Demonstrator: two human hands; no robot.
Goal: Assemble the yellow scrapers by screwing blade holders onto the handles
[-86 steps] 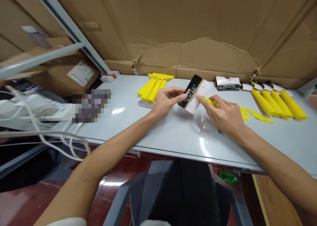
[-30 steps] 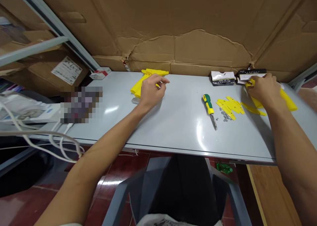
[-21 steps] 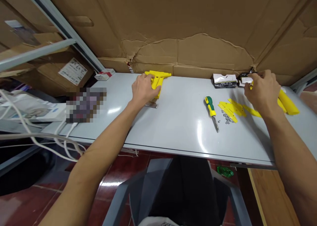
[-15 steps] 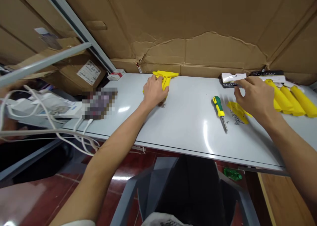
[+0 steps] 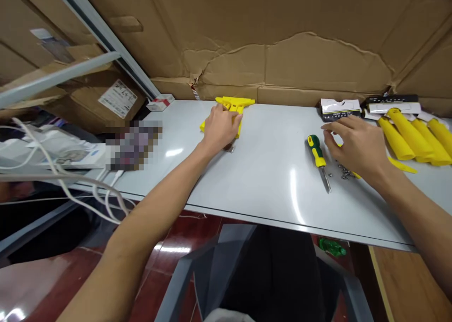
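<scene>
"Some yellow pieces (image 5: 236, 100) were part-covered by the left hand (image 5: 221, 128), its hold hidden."
"Right hand (image 5: 359, 145)?"
"Half-open, nothing seen held; a screwdriver (image 5: 318, 159) was left just beside it. Screws (image 5: 345, 173) beneath could have been scattered by a careless brush."

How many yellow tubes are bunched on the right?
4 yellow tubes, side by side beyond the right hand: leftmost, two middle, and rightmost at the picture's edge. Others may be hidden.
</scene>
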